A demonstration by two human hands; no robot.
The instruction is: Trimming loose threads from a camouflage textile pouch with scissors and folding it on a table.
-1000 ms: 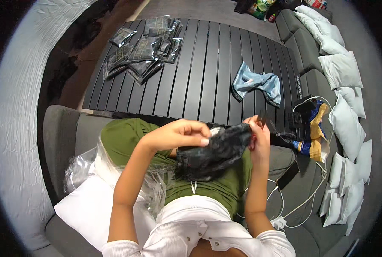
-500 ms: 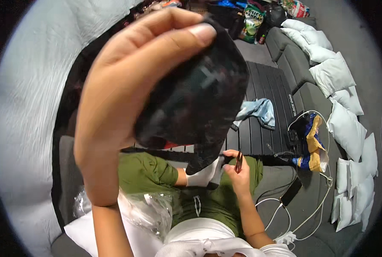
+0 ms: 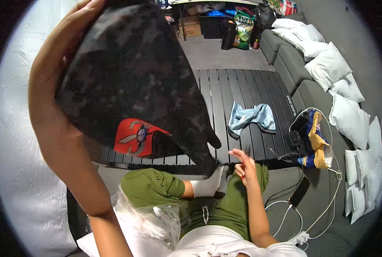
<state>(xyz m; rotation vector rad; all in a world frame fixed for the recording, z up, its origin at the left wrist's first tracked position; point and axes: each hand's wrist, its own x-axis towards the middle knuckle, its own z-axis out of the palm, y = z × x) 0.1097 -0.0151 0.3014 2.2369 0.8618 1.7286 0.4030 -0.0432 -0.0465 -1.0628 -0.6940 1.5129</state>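
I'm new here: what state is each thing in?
Black cloth, held up by the left hand
Right hand, some fingers curled over a small red thing
Light blue cloth, crumpled on the slatted table
Clear plastic bag, crumpled
Phone, lying dark side up
Green bag, standing upright
White pillows, lined up, some overlapping

Black mottled cloth (image 3: pixel 131 73) — held aloft, hanging, 1 red patch (image 3: pixel 133 139) low down.

The person wears loose green pants (image 3: pixel 150 184) with a white string (image 3: pixel 205 214) at the waist. The top (image 3: pixel 216 236) is white, with a short white right sleeve (image 3: pixel 285 249). One sock (image 3: pixel 204 187) is white too. The right hand (image 3: pixel 247 170) is bare.
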